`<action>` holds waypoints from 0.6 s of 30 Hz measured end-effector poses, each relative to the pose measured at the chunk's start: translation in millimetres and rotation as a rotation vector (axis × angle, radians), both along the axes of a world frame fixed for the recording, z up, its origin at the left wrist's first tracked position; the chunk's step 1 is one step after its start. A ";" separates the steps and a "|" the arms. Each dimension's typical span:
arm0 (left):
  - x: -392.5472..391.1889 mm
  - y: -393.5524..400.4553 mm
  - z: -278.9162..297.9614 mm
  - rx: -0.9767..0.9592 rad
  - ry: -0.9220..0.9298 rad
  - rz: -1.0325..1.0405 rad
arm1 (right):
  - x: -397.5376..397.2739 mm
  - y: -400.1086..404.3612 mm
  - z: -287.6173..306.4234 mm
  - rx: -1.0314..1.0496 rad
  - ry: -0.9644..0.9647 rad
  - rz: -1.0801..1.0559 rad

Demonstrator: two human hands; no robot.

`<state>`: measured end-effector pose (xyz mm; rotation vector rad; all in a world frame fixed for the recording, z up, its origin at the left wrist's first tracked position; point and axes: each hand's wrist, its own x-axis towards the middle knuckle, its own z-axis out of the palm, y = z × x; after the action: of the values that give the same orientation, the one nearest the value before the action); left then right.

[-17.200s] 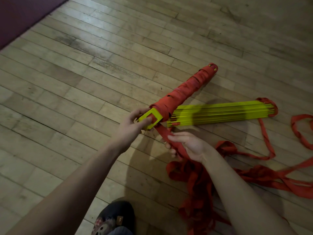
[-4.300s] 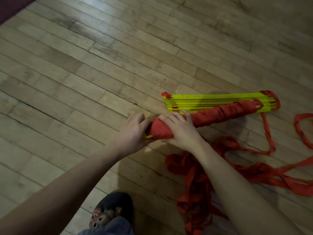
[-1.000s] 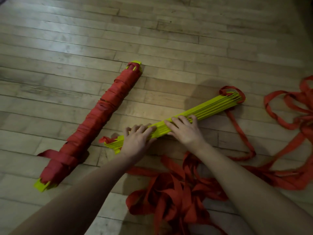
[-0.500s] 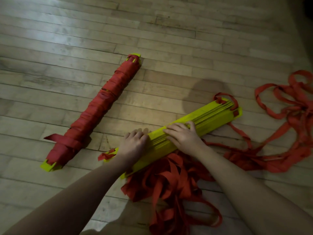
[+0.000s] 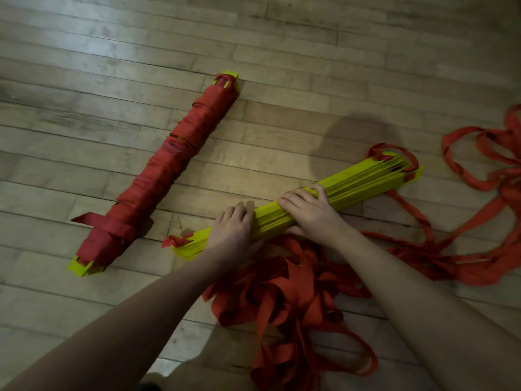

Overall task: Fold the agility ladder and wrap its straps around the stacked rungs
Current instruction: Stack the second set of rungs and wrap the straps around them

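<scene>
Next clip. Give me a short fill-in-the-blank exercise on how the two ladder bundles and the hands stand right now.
1. The wrapped bundle is bound in ___ strap.
2. Both hands rest on the ___ rung stack.
3. The left hand sits nearer the stack's ___ end than the right hand.
4. The loose straps lie on the ___.

Missing words: red; yellow; near; floor

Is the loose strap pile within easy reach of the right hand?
Probably yes. The right hand rests on the yellow rungs, and the strap pile lies just below it on the floor, with nothing between them.
</scene>
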<state>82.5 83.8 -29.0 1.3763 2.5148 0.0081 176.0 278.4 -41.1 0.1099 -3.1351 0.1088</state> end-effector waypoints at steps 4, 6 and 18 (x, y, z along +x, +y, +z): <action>-11.6 6.7 1.5 0.053 0.091 -0.096 | -12.2 -2.6 -1.3 0.058 0.050 -0.052; -17.8 8.7 3.0 0.076 0.085 -0.109 | -17.2 -4.2 -0.8 0.007 0.042 -0.124; -39.0 9.8 2.8 0.247 -0.072 0.090 | -7.9 4.2 4.8 -0.053 0.041 -0.218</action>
<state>43.5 93.6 -26.2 1.3207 2.5803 0.3904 168.1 282.5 -36.2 -0.2262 -3.0750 0.1852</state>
